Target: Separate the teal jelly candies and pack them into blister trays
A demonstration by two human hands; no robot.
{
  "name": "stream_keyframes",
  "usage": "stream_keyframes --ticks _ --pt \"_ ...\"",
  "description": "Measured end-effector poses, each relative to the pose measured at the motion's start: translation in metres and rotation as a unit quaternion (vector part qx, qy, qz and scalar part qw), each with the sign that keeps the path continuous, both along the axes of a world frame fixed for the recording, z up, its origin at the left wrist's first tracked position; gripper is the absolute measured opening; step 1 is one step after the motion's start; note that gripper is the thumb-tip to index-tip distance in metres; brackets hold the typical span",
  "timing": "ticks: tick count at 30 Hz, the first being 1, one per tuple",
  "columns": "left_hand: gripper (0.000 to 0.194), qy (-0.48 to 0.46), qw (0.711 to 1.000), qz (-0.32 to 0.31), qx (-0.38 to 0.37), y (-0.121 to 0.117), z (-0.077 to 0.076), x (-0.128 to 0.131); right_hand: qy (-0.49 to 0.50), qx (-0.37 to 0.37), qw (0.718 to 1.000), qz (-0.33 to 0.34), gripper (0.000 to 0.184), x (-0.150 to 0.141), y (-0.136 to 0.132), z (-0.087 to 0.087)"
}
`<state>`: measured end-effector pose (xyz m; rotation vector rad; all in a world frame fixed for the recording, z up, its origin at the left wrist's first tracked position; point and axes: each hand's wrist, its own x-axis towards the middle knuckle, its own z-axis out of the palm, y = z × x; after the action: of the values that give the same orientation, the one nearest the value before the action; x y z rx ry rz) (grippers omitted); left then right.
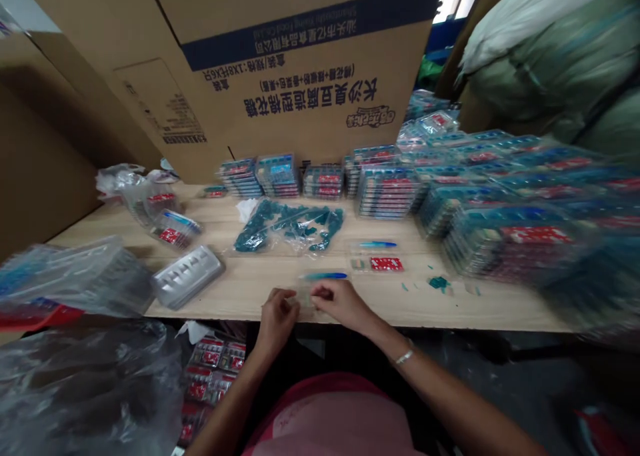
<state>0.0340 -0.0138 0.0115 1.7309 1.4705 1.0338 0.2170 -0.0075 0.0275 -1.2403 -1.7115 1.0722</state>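
At the table's near edge, my left hand [279,313] has its fingers curled beside a clear plastic tray [307,303]. My right hand [345,301] is closed in a pinch on the tray's other side; whatever lies between the fingertips is too small or blurred to name. A blue pen [327,276] lies along the far side of this tray, just beyond my fingers. Farther back sits another clear tray [360,263] containing a blue pen [379,244] and a red card with white marks [387,264].
A clear bag of small teal pieces [290,226] lies mid-table. Filled packs stand stacked at the back [387,193] and right [500,243]. Teal bits [439,283] are scattered right of my hands. Left are a stack of empty trays [187,276] and clear plastic covers [100,273]. A large carton [310,123] walls the back.
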Motion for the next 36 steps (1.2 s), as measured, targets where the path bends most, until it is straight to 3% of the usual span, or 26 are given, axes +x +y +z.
stream_keyframes --ticks 4,9,14,18,25,28,31,33,34,36 --pt "0.021 0.009 1.000 -0.018 0.012 -0.005 -0.002 0.006 -0.072 0.009 0.997 0.017 0.010 -0.024 0.008 -0.006" --pt "0.024 0.011 0.999 -0.028 0.018 -0.004 -0.003 0.001 -0.191 0.078 0.978 -0.009 0.014 -0.028 -0.002 -0.010" --pt "0.020 0.017 0.999 -0.031 0.000 0.000 -0.002 0.003 -0.254 0.081 0.963 -0.033 0.015 -0.032 -0.007 -0.007" --pt "0.012 0.054 0.998 -0.016 -0.022 0.009 0.000 0.005 -0.307 0.109 0.945 -0.015 0.017 -0.030 -0.007 -0.007" --pt "0.018 0.090 0.995 0.010 -0.034 0.013 -0.007 0.017 -0.298 0.314 0.901 0.006 0.026 -0.015 -0.010 -0.026" --pt "0.023 0.106 0.994 0.012 0.019 0.026 0.008 -0.015 -0.278 0.356 0.892 0.001 0.030 -0.007 -0.011 -0.026" --pt "0.022 0.238 0.956 0.134 0.107 0.046 0.036 -0.089 -0.255 0.373 0.892 -0.006 0.027 0.007 -0.018 -0.023" --pt "0.022 0.347 0.912 0.200 0.088 0.059 0.052 -0.143 -0.250 0.372 0.894 -0.005 0.024 0.017 -0.022 -0.023" --pt "0.023 0.384 0.899 0.200 0.064 0.065 0.056 -0.167 -0.250 0.369 0.895 -0.001 0.024 0.022 -0.024 -0.024" --pt "0.021 0.410 0.900 0.147 0.025 0.075 0.061 -0.201 -0.251 0.359 0.899 0.011 0.025 0.029 -0.026 -0.027"
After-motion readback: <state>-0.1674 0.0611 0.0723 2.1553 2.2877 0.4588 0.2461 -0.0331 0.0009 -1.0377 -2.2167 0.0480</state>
